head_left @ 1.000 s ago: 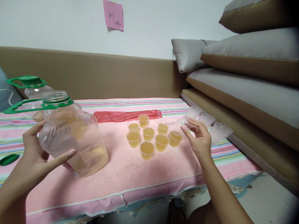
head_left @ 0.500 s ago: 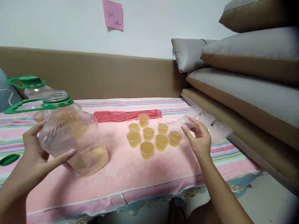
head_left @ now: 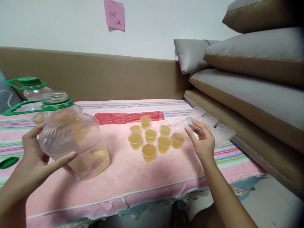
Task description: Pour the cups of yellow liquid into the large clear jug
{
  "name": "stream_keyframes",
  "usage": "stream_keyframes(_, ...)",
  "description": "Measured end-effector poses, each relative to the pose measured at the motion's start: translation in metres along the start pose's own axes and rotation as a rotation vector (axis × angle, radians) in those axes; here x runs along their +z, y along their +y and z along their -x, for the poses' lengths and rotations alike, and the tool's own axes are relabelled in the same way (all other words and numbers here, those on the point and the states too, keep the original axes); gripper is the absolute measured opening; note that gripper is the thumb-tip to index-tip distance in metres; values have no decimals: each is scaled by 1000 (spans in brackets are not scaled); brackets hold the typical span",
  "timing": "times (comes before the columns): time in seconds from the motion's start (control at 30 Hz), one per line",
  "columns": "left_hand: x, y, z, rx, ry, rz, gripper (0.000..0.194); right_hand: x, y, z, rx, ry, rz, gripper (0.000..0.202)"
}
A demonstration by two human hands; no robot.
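Note:
My left hand (head_left: pixel 39 158) is closed around the side of a big clear plastic jug (head_left: pixel 71 133), thumb across its front. The jug leans to the left, its green-collared mouth uncapped, with some pale yellow liquid low inside. My right hand (head_left: pixel 201 136) pinches a clear, cup-like plastic piece (head_left: pixel 181 124) with small dark print; its exact shape is hard to make out. It is held just above the right side of a group of several small clear cups (head_left: pixel 150 135) filled with yellow liquid.
Stacks of clear plastic cups (head_left: pixel 224 133) lie at the right. A folded red plastic bag (head_left: pixel 129 117) lies behind the filled cups. At left are a second jug (head_left: pixel 35 91) and a green cap (head_left: pixel 9 162). Cushions (head_left: pixel 251 85) are piled along the right.
Both hands keep their grips almost in place. The print on the clear plastic piece appears slightly turned, and the whole view has shifted a little.

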State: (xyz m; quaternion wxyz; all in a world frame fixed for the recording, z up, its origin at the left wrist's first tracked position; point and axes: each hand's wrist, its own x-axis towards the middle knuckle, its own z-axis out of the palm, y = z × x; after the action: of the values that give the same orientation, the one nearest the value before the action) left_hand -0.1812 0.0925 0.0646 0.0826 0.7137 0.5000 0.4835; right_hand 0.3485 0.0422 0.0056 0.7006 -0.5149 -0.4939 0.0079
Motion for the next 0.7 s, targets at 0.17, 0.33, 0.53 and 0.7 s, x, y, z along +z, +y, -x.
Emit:
stream_keyframes(0.17, -2, -6, 2, 21, -28, -39, 133, 1, 0, 1, 16, 30, -39, 71)
stream_keyframes(0.33, -2, -10, 3, 13, -36, -13, 132, 0, -1, 1, -24, -5, 6, 57)
stream_keyframes(0.53, -1, -7, 1, 26, -28, -18, 131, 1, 1, 2, -47, -14, 20, 55)
stream_keyframes(0.7, -1, -6, 2, 39, -30, -24, 131, 1, 1, 2, -71, -11, 37, 52)
